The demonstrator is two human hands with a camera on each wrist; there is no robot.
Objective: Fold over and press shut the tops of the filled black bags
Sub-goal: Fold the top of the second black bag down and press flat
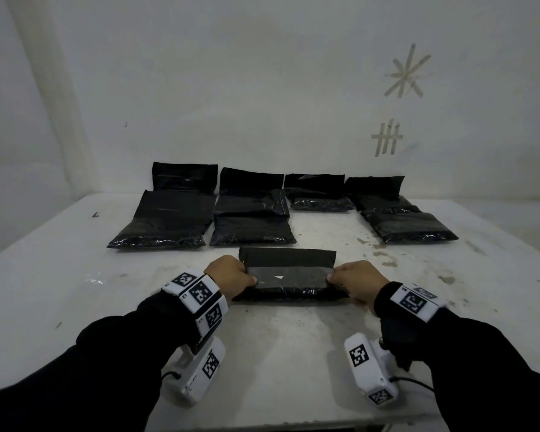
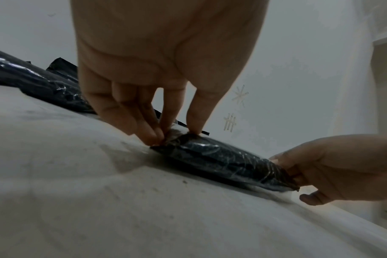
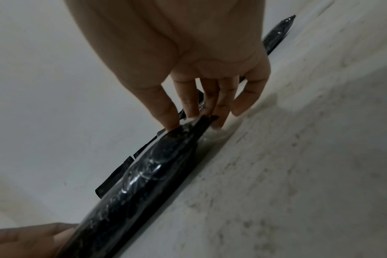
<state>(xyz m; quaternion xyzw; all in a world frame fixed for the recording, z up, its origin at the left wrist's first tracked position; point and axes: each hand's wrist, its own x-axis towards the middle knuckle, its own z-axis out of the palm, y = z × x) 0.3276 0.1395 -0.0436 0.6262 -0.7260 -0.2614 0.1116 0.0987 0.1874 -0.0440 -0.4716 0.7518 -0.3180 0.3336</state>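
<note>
Pinching the two ends of the near bag, the left hand and the right hand each hold a corner between thumb and curled fingers; the bag lies on the surface just in front of the person, its top flap standing up at the far side, not yet laid flat. To do this step well, I would judge that both hands should bring the flap over together, keeping the edge level so the fold runs straight across, then slide the thumbs inward along the crease with firm pressure. Pulling unevenly could skew the fold or bunch the filling at one end.

Behind it, well apart from the hands, four more bags lie in a row against the wall, their tops leaning up on it. Tape marks are stuck on the wall at the right. Nothing stands between the hands and the bag; the row behind lies near the flap's far edge, but clear of it.
</note>
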